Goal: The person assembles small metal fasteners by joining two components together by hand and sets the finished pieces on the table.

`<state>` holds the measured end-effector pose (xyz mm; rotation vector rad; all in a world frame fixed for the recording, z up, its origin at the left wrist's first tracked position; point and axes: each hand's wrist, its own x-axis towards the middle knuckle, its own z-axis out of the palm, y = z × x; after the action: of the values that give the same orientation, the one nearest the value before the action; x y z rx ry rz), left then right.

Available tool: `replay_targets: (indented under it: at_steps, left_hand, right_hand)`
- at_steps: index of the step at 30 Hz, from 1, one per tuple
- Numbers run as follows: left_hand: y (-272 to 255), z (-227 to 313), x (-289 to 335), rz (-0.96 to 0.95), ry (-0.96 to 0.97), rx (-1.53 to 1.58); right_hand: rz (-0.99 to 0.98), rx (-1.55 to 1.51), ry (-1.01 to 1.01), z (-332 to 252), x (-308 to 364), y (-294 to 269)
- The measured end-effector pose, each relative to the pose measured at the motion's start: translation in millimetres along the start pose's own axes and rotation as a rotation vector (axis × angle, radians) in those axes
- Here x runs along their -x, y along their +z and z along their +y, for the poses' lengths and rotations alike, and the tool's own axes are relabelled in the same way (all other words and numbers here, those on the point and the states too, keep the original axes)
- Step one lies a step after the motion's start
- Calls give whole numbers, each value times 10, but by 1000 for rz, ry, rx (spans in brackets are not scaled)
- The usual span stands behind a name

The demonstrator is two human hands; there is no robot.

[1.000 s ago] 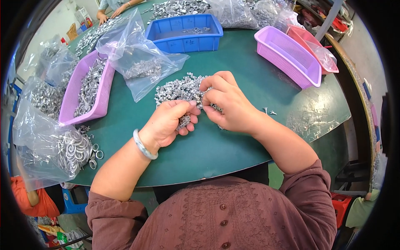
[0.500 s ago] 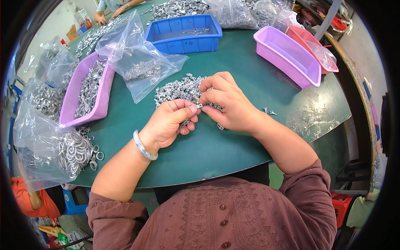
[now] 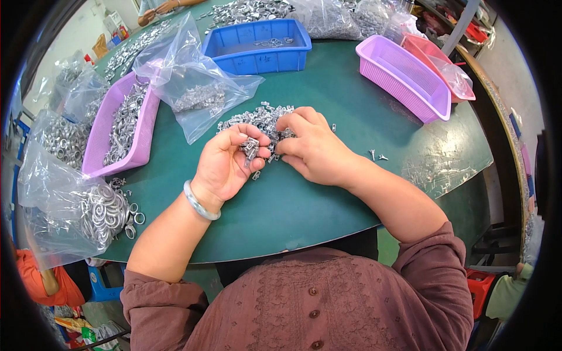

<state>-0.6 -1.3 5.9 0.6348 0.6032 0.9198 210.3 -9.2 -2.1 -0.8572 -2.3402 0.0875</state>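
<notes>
In front of me lies a pile of small silver metal parts [image 3: 256, 116], each with an open, frame-like shape. My left hand [image 3: 225, 161], with a pale bangle [image 3: 201, 202] on its wrist, is turned palm up. Its curled fingers cradle a small cluster of the metal parts [image 3: 250, 148]. Beside it, my right hand [image 3: 316, 146] reaches palm down into the pile's right side, fingers bent inward. Whatever sits between its fingertips is mostly hidden. One loose part lies just below the left fingertips.
Left stands a purple basket [image 3: 149, 126] of metal pieces, beside bags of metal rings [image 3: 108, 213]. A clear bag [image 3: 202, 120] of small parts lies behind the pile. Farther back are a blue tray [image 3: 257, 63] and another purple basket [image 3: 404, 88]. Another person's hands [image 3: 157, 11] work far left.
My hands have moved apart from the pinched part they shared. The left has rolled palm up, showing a cluster of parts; the right has dropped into the pile. The far person's hands have shifted.
</notes>
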Motion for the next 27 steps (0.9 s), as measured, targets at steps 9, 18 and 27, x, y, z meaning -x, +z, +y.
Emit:
replay_targets:
  at_steps: [9, 18, 27]
  left_hand:
    - [-19, -13, -8, 69, -30, -112]
    - [28, -2, 7, 119, -32, -103]
    - [16, -12, 0, 128, -92, -265]
  right_hand:
    - [-74, 19, -7, -60, -3, -43]
    - [-137, 9, -22, -47, 7, -68]
    - [-105, 86, 14, -30, 3, 24]
